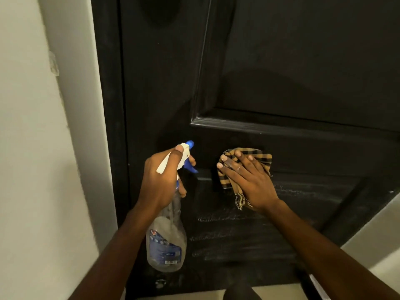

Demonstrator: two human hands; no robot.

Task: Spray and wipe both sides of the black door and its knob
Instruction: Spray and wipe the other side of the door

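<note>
A person's right hand (246,180) presses flat, fingers spread, on a yellow-and-black checked cloth (246,167) against the black door (292,61), just below the moulded ledge of its upper panel. The left hand (164,176) is wrapped around the neck of a clear spray bottle (166,241) (white head, blue nozzle and trigger), one finger on the trigger, nozzle facing the door. Streaked wipe marks show on the lower panel. A pale wall (39,148) flanks the black door frame (112,105). The knob is not clearly visible.
</note>
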